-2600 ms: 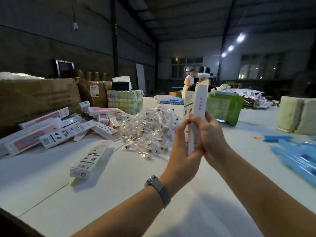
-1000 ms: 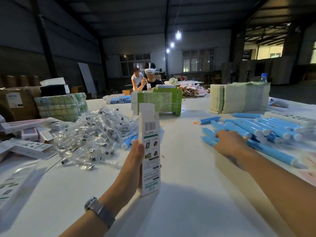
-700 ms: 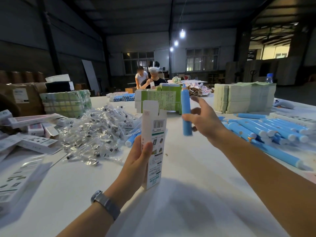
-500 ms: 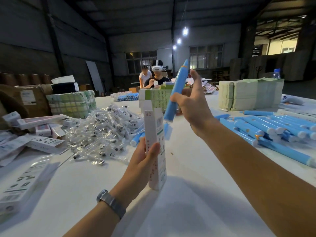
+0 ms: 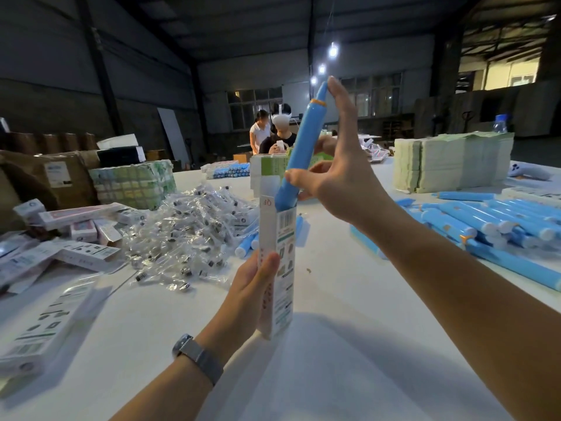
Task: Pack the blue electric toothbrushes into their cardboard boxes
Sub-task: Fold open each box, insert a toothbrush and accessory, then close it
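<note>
both hands are busy at the tall white printed cardboard box (image 5: 277, 268): the left hand (image 5: 252, 287) wraps its lower half with thumb on the near face and holds it upright just above the white table (image 5: 349, 344), while the right hand (image 5: 337, 177) pinches the smooth blue plastic electric toothbrush (image 5: 299, 156) near its lower part, index finger stretched up along the barrel to its tip. the toothbrush leans a little, its bottom end just inside the box's open top, most of its length still above the box. it looks rigid, light and slick, so a grip low on the barrel with a finger steadying the top seems sound; the thin box would likely crush or buckle if squeezed hard, and its raised top flap, behind the toothbrush, could catch the barrel if the tilt is not straightened. right of the box, well apart, lies a heap of blue toothbrushes (image 5: 491, 226); left of the box, near, a pile of small clear plastic packets (image 5: 182, 232), and further left more flat white boxes (image 5: 88, 253). below and in front of the box the table shows bare surface, room enough to lower it.
</note>
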